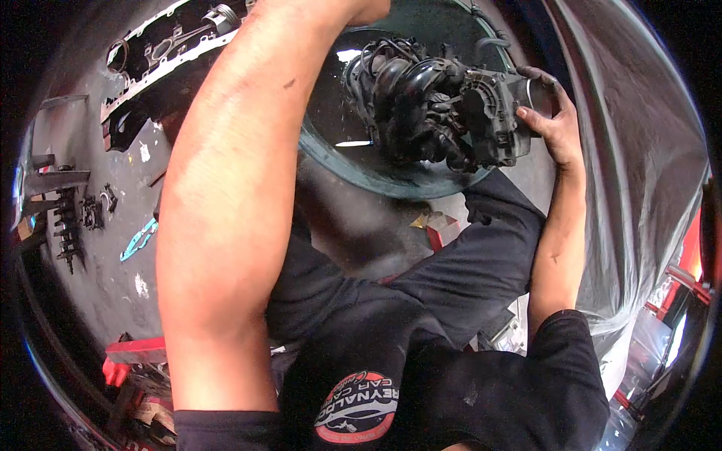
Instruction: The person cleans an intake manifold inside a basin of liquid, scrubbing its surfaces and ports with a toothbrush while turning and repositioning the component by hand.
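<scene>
A black engine intake manifold point(406, 94) with curved runners, hoses and a boxy end hangs over or rests in a round dark-green tub point(361, 180); I cannot tell whether it touches the bottom. My right hand point(553, 113) grips its boxy right end, thumb on the near side and fingers around the round opening. Across the left of the view stretches my left forearm, reaching the far side of the tub. Only part of my left hand point(368, 10) shows at the top edge, and its fingers are hidden.
An engine block point(173, 56) with pistons lies at upper left. A crankshaft point(68, 225) and a blue-handled tool point(138, 240) are on the floor at left. Dark plastic sheeting point(620, 150) hangs along the right. A red metal piece point(440, 229) sits between my legs.
</scene>
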The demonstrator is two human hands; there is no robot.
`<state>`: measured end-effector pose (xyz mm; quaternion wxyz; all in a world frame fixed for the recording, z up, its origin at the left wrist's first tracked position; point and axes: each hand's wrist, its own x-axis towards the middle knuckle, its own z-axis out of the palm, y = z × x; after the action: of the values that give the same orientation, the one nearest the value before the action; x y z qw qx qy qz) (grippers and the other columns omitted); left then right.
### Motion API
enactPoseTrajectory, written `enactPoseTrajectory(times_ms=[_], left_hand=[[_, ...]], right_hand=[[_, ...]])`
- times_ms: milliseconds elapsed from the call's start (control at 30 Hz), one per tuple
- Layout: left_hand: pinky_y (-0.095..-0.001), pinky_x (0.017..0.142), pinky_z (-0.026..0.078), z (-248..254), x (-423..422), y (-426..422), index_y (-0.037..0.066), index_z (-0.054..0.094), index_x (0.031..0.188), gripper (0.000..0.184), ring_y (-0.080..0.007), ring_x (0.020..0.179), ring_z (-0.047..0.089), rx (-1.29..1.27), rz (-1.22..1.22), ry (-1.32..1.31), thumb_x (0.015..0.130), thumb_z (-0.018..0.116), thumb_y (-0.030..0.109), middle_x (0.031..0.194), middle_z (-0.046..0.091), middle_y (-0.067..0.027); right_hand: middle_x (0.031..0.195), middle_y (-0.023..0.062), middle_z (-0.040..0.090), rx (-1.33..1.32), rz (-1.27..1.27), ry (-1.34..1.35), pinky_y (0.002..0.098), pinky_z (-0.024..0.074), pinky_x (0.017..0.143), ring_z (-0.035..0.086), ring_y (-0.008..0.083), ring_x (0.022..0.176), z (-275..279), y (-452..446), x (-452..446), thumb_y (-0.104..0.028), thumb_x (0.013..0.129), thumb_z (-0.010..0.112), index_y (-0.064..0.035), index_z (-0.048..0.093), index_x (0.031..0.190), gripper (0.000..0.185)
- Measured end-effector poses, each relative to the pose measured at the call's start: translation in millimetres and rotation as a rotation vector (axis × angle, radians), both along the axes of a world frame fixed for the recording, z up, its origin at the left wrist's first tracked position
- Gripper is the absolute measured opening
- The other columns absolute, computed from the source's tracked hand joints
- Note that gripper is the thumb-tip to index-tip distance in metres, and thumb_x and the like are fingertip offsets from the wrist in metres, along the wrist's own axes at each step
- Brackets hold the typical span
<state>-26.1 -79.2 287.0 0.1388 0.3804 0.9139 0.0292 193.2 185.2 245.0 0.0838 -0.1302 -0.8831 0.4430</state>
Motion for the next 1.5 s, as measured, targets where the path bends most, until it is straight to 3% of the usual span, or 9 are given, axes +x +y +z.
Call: enactPoseTrajectory(times_ms=[467,500,633,1067,1167,1200,1233,1400,1500], left_hand=[[-0.0422,0.092,0.050,-15.2,-2.9,13.7,0.002,0.074,0.098,0.028,-0.0324,0.105,0.065,-0.020,0.056,0.061,0.088,0.054,0.020,0.111,0.067,-0.0192],[-0.0432,0.098,0.047,-14.2,-5.2,13.7,0.002,0.065,0.119,0.045,-0.0350,0.114,0.060,-0.055,0.086,-0.034,0.088,0.060,0.034,0.120,0.063,-0.0231],[-0.0451,0.099,0.046,-24.1,-11.4,13.4,0.002,0.054,0.130,0.051,-0.0371,0.113,0.060,0.062,0.018,0.099,0.086,0.064,0.025,0.118,0.063,-0.0228],[-0.0422,0.106,0.041,-8.3,9.2,19.8,0.007,0.048,0.139,0.059,-0.0348,0.122,0.054,0.025,0.139,-0.050,0.086,0.067,0.026,0.129,0.057,-0.0224],[-0.0495,0.110,0.034,-21.2,5.6,21.1,0.010,0.041,0.143,0.061,-0.0486,0.132,0.038,0.047,0.081,0.113,0.089,0.063,0.025,0.126,0.058,-0.0269],[-0.0450,0.109,0.037,-30.0,0.2,16.9,0.006,0.044,0.140,0.059,-0.0345,0.126,0.051,0.105,-0.004,0.203,0.088,0.062,0.025,0.126,0.059,-0.0225],[-0.0448,0.104,0.042,-16.0,4.2,23.4,0.004,0.045,0.139,0.059,-0.0360,0.121,0.055,0.085,0.109,-0.021,0.087,0.063,0.025,0.125,0.059,-0.0243],[-0.0438,0.099,0.046,-46.6,5.3,20.0,0.001,0.049,0.135,0.053,-0.0400,0.114,0.058,0.162,-0.114,0.079,0.087,0.065,0.016,0.123,0.061,-0.0239],[-0.0376,0.101,0.042,-50.2,30.9,41.7,-0.004,0.041,0.141,0.054,-0.0313,0.119,0.056,0.317,-0.059,-0.203,0.093,0.059,0.014,0.131,0.057,-0.0237]], right_hand=[[0.128,0.0095,0.056,0.242,0.098,0.014,0.0326,0.0391,0.105,0.052,0.0195,0.121,14.0,-21.9,-0.5,-0.016,0.066,0.086,-0.0066,0.057,0.130,0.071],[0.129,0.0093,0.055,0.285,0.117,0.022,0.0329,0.0389,0.106,0.052,0.0198,0.121,14.6,-21.2,-0.8,-0.016,0.064,0.087,-0.0072,0.057,0.130,0.074],[0.127,0.0103,0.055,0.282,0.062,-0.019,0.0330,0.0396,0.105,0.052,0.0208,0.120,21.7,-21.9,1.7,-0.020,0.063,0.088,-0.0078,0.056,0.132,0.076],[0.138,0.0214,0.047,0.226,0.107,-0.171,0.0414,0.0316,0.113,0.042,0.0340,0.132,15.7,2.5,8.6,-0.044,0.058,0.087,-0.0055,0.042,0.141,0.102],[0.137,0.0207,0.049,0.230,0.094,-0.186,0.0422,0.0371,0.109,0.046,0.0340,0.129,16.2,2.8,10.8,-0.040,0.059,0.088,-0.0081,0.041,0.142,0.101],[0.136,0.0214,0.049,0.199,0.103,-0.156,0.0427,0.0380,0.108,0.046,0.0351,0.129,13.1,4.7,10.8,-0.041,0.058,0.089,-0.0076,0.041,0.142,0.103],[0.134,0.0225,0.049,0.149,0.079,-0.191,0.0430,0.0380,0.108,0.045,0.0364,0.129,17.0,0.5,11.9,-0.042,0.056,0.090,-0.0067,0.041,0.142,0.105],[0.139,0.0247,0.045,0.172,0.090,-0.107,0.0440,0.0347,0.111,0.041,0.0385,0.131,-0.2,5.8,6.0,-0.047,0.049,0.090,-0.0033,0.043,0.140,0.111],[0.136,0.0217,0.046,0.176,0.028,-0.119,0.0447,0.0370,0.108,0.043,0.0382,0.128,-13.1,7.3,-4.2,-0.045,0.043,0.092,-0.0038,0.045,0.139,0.114]])
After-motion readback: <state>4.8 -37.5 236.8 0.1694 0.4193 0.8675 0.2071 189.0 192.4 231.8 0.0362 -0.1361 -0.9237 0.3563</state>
